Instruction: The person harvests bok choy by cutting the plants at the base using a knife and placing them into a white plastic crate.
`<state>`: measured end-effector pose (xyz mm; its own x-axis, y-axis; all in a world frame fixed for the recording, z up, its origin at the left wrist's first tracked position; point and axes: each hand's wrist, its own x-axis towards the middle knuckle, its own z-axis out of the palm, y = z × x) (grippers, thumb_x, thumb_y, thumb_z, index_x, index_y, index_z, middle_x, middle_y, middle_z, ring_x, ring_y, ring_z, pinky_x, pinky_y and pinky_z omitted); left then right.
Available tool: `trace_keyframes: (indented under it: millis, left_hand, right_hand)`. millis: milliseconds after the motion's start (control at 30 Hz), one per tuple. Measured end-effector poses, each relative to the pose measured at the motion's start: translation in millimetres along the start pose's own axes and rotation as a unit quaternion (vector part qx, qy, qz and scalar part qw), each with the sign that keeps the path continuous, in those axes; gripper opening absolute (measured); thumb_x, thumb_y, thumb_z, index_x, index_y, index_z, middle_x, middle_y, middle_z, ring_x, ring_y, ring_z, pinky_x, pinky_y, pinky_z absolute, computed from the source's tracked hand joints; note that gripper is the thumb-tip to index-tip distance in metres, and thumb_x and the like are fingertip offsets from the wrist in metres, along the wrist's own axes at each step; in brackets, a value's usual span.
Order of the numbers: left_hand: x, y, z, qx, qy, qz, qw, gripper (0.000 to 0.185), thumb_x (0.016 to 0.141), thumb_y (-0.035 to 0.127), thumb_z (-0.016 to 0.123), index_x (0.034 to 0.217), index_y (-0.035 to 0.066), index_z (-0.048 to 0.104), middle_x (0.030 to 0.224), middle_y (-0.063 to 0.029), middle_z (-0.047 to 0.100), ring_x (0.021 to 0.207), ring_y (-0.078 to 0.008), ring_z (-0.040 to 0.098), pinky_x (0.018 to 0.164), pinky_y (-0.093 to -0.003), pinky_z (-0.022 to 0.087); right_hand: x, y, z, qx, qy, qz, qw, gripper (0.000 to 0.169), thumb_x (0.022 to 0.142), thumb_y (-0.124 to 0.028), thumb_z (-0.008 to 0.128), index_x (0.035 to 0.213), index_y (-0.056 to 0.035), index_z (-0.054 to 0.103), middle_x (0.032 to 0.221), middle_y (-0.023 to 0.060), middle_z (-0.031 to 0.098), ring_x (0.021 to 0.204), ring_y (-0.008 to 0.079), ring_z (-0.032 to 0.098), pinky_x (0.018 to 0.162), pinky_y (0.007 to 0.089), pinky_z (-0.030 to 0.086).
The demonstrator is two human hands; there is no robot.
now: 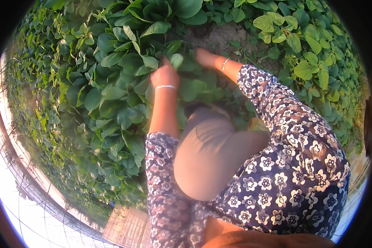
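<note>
My left hand (165, 74) is closed among broad-leaved greens that look like bok choy (148, 59). A leaf with a pale stalk (176, 60) stands up right beside its fingers. The fingertips themselves are hidden by foliage. To the right, my right hand (205, 58) reaches low to the plants at the edge of a patch of bare soil (226, 35). Its fingers are blurred and partly hidden, so what they hold is unclear. Each wrist wears a bracelet.
Dense leafy plants (111, 102) spread to my left, and taller lighter-green plants (303, 43) grow at right. My bent knee (204, 164) in beige trousers is below my hands. A woven-looking crate (127, 226) stands behind at lower left, near the wire-lined plastic wall (24, 198).
</note>
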<state>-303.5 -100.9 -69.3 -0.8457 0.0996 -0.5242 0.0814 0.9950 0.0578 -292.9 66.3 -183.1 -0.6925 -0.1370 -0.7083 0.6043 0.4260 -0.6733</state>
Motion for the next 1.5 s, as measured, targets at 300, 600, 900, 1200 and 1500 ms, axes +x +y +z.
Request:
trace_keyframes:
  millis: [300, 600, 900, 1200, 1500]
  left_hand:
    - [-35, 3, -20, -0.09, 0.03, 0.041, 0.995, 0.066, 0.069, 0.011, 0.059, 0.13, 0.008, 0.036, 0.078, -0.0224, 0.062, 0.074, -0.0374, 0.061, 0.07, -0.0436, 0.048]
    - [-89, 20, -40, -0.377, -0.039, 0.06, 0.924, 0.072, 0.065, 0.001, 0.059, 0.133, 0.012, 0.035, 0.097, -0.0198, 0.061, 0.088, -0.0302, 0.061, 0.08, -0.0348, 0.047]
    - [-101, 29, -87, -0.415, -0.001, 0.17, 0.894, 0.072, 0.064, -0.004, 0.059, 0.131, 0.012, 0.04, 0.114, -0.013, 0.054, 0.104, -0.023, 0.052, 0.092, -0.0324, 0.04]
    - [-85, 23, -54, -0.63, -0.169, 0.141, 0.745, 0.069, 0.065, -0.005, 0.058, 0.13, 0.008, 0.04, 0.117, -0.0023, 0.05, 0.106, -0.0123, 0.048, 0.093, -0.0272, 0.037]
    - [-73, 13, -63, -0.482, -0.058, 0.033, 0.873, 0.061, 0.062, -0.004, 0.056, 0.121, 0.006, 0.046, 0.101, -0.0079, 0.061, 0.092, -0.016, 0.058, 0.085, -0.0279, 0.044]
  right_hand:
    - [-45, -7, -9, 0.258, 0.104, 0.005, 0.96, 0.029, 0.088, -0.033, 0.049, 0.099, -0.0071, 0.053, 0.07, 0.0034, 0.053, 0.058, 0.0103, 0.049, 0.044, 0.026, 0.038]
    - [-108, -46, -68, 0.518, -0.044, -0.157, 0.84, 0.037, 0.084, -0.033, 0.059, 0.108, -0.0083, 0.046, 0.08, 0.0006, 0.049, 0.059, 0.0074, 0.047, 0.041, 0.0198, 0.034]
    - [-153, -58, -84, 0.317, 0.005, -0.148, 0.937, 0.034, 0.077, -0.027, 0.067, 0.101, -0.0103, 0.05, 0.078, -0.0032, 0.049, 0.056, 0.0029, 0.042, 0.044, 0.0169, 0.033]
    - [-156, -61, -65, 0.315, -0.039, -0.133, 0.939, 0.032, 0.078, -0.03, 0.068, 0.095, -0.01, 0.049, 0.076, -0.0041, 0.048, 0.058, 0.0027, 0.042, 0.046, 0.0169, 0.034]
    - [-120, -32, -48, 0.152, 0.051, -0.087, 0.983, 0.037, 0.084, -0.04, 0.057, 0.095, -0.0054, 0.048, 0.067, -0.0009, 0.046, 0.055, 0.0064, 0.043, 0.05, 0.0217, 0.038]
